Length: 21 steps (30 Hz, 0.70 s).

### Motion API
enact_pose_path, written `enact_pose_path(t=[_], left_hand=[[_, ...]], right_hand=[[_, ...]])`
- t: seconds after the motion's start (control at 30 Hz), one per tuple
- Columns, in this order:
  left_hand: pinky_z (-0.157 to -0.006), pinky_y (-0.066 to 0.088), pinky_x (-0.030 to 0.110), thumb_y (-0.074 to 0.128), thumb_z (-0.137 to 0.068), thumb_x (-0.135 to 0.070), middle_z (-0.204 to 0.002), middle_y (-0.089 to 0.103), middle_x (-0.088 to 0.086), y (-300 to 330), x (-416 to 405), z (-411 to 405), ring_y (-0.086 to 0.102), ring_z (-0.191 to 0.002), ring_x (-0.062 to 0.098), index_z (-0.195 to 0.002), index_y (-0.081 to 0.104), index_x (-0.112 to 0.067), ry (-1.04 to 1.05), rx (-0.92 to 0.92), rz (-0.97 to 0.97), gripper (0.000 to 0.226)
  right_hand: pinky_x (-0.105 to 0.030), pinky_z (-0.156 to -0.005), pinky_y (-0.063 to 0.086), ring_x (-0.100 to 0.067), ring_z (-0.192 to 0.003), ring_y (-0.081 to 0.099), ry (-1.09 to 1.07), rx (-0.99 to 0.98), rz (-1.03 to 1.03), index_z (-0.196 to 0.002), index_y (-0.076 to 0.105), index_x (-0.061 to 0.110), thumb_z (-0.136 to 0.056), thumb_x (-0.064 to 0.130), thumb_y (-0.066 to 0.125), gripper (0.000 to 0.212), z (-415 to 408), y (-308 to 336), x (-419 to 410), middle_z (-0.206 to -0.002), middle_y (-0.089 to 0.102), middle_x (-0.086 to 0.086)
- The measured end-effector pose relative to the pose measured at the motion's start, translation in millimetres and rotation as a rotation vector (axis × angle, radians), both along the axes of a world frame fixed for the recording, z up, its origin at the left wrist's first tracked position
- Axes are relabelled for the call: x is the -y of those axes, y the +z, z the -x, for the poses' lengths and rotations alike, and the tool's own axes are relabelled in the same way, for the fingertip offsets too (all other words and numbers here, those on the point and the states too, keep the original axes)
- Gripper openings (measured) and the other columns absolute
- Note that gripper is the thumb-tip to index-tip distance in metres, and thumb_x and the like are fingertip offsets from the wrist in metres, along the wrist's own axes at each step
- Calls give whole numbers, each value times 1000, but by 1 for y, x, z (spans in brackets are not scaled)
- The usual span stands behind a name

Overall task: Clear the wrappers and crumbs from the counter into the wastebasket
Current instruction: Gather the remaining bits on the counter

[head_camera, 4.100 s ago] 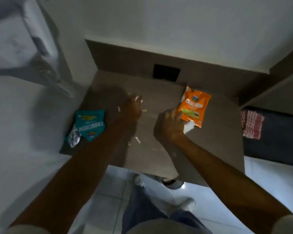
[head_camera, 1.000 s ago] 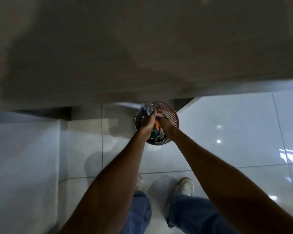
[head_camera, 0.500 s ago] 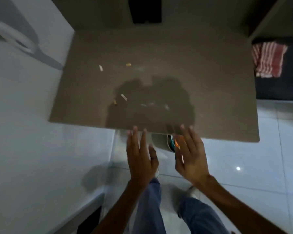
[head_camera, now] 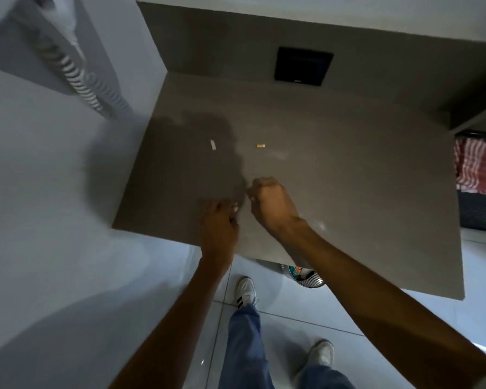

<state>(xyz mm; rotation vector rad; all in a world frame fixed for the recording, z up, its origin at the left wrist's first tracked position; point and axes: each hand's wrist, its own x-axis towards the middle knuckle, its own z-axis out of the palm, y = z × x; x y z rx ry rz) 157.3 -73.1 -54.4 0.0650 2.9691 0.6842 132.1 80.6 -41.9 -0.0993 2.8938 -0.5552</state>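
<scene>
With both wrappers [head_camera: 298,270] now in the bin [head_camera: 310,279] under the desk [head_camera: 348,164], left hand [head_camera: 219,220] and right hand [head_camera: 272,200] had returned, grips curled closed pinching crumbs [head_camera: 213,144] near its front.

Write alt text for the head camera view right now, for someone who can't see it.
Seen from above, a person's left hand and right hand are curled together over small crumbs near the front of a brown counter. Two crumbs lie farther back, a pale one and a tan one. A wastebasket peeks out beneath the counter edge.

Home bathroom: tiled floor [head_camera: 264,327], shower hose [head_camera: 76,77].
</scene>
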Motion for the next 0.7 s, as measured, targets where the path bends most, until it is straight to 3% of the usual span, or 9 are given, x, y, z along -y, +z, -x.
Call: enact_pose_path(t=[0.1,0.23,0.3,0.4,0.57,0.7], left_hand=[[-100,55,45,59,-105,-16,-122,73,12,4,-4,12,66,-116,30,-116,78,-11,18,59,-28,23],[-95,57,42,62,-102,-17,-121,66,14,11,-4,52,64,-109,30,-110,73,-10,73,-72,-116,15],[-101,54,41,58,-103,-16,-125,64,17,12,-7,90,63,-115,31,-114,70,-4,84,-121,-140,19],[-116,44,44,49,-107,-14,-135,64,24,12,-18,142,59,-131,38,-126,66,2,67,-32,-49,30],[-103,54,48,56,-100,-19,-117,77,23,17,-22,163,71,-113,43,-112,78,-2,-35,7,191,31],[-115,49,43,59,-100,-18,-132,73,23,27,-20,173,67,-126,40,-127,75,-3,-69,52,245,35]], right_hand=[[-37,-89,51,-35,-106,61,-78,-81,-47,-99,72,9,-86,2,60,19,26,5,-5,-109,69,-14],[-41,-81,53,-40,-104,61,-199,-286,-18,-110,71,1,-90,1,65,21,78,10,-10,-113,66,-22],[-42,-85,52,-38,-108,61,-173,-221,-87,-115,70,2,-99,6,54,23,97,3,-10,-119,64,-19],[-41,-92,53,-34,-110,63,-108,-164,-152,-118,72,3,-101,9,51,27,101,-3,-11,-122,67,-16],[-38,-90,52,-37,-108,61,-60,-128,-191,-111,74,5,-96,6,56,23,93,1,-21,-116,68,-18],[-34,-96,48,-36,-107,65,-117,-55,-147,-111,75,6,-91,10,60,25,76,8,-35,-120,70,-18]])
